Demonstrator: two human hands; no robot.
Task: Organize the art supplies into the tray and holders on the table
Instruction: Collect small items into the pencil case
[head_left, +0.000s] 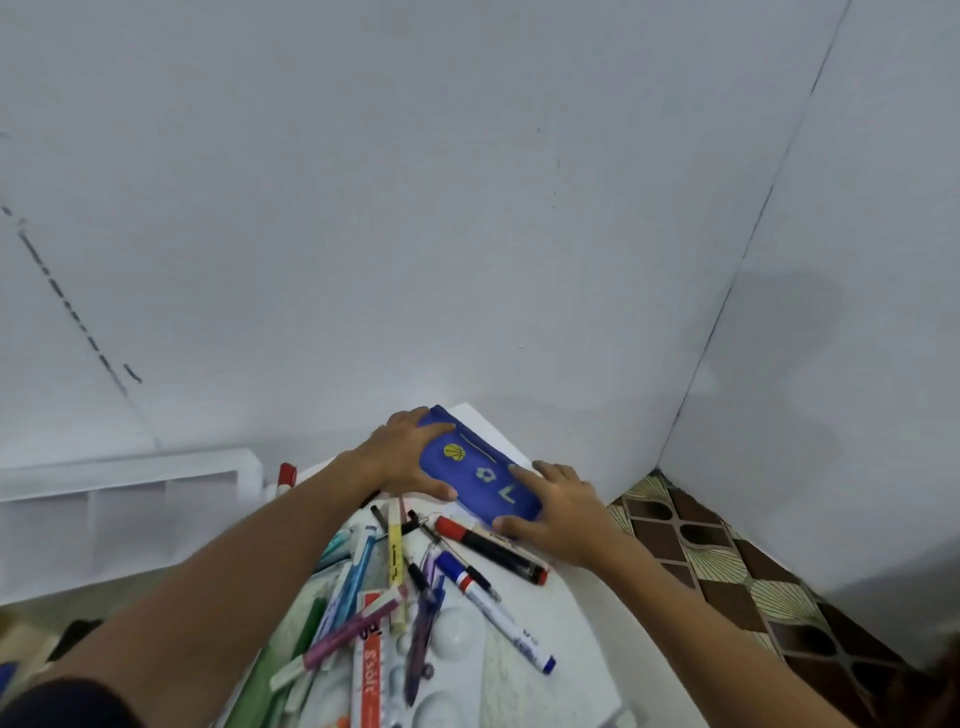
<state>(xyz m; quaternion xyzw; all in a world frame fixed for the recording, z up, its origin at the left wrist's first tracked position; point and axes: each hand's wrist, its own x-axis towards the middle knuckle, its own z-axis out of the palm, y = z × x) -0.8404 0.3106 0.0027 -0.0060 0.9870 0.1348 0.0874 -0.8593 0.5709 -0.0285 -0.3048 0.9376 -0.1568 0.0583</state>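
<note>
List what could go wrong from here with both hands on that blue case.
1. The blue pencil case sits near the table's far corner; a push by the left hand or right hand might slide it off.
2. The red-capped black marker lies right against the case; dragging the case back may roll it.
3. The loose pen pile could scatter if an arm sweeps it.

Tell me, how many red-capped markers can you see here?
3. One black marker lies near the right hand, one white marker beside it nearer the camera, and one red-capped marker stands past the left forearm. The pile may hide more.
</note>
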